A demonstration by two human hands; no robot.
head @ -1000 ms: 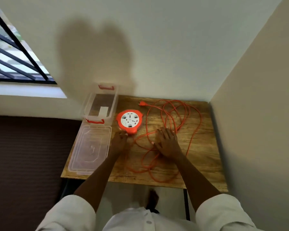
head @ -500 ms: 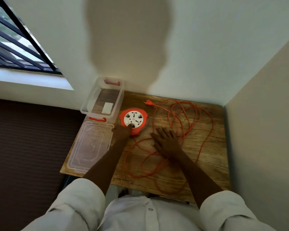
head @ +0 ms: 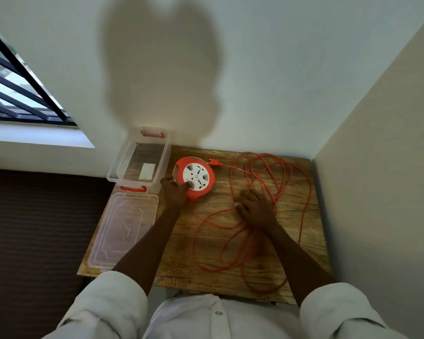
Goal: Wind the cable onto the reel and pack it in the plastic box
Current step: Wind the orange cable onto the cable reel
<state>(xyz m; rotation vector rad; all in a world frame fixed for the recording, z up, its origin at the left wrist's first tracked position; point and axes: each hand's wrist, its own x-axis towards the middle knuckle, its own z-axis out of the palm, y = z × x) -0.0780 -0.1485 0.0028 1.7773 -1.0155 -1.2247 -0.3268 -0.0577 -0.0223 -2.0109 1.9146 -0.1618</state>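
Wedged in a wall corner, one wooden table (head: pixel 267 187) is carrying everything. Left of the reel (head: pixel 194 177), one lid (head: pixel 122 228) and one open box (head: pixel 139 165) are lying. Left hand (head: pixel 173 193) is gripping the reel's near edge. Right of the reel, one cable (head: pixel 267 204) is sprawling loose, right hand (head: pixel 253 209) pressing flat, fingers spread.

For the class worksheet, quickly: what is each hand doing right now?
Left hand: on the reel, grip unclear.
Right hand: open, flat on the cable.
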